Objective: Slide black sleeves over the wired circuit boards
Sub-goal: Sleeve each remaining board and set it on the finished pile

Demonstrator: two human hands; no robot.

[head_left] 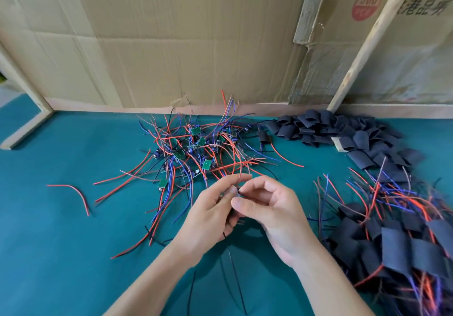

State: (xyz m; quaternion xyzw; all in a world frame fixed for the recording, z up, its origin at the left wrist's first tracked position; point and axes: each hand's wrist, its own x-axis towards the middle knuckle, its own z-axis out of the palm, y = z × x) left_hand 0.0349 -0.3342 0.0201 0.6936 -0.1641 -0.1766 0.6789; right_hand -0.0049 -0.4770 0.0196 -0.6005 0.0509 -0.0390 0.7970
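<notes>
Meeting over the teal desk (pixel 61 254), the left hand (pixel 210 215) and right hand (pixel 272 207) come together fingertip to fingertip, both pinching a small dark piece between them; whether it is a board or a sleeve I cannot tell, it is mostly hidden. Thin red wires rise from the left hand's grip. Just beyond the hands, toward the far side, lies the tangle of wired circuit boards (pixel 196 148). Loose black sleeves (pixel 343 129) are heaped far right against the cardboard wall (pixel 171 40). Near right, beside the right hand's wrist, sits a pile of sleeved boards (pixel 397 237). One stray red wire (pixel 73 190) lies off to the left.
</notes>
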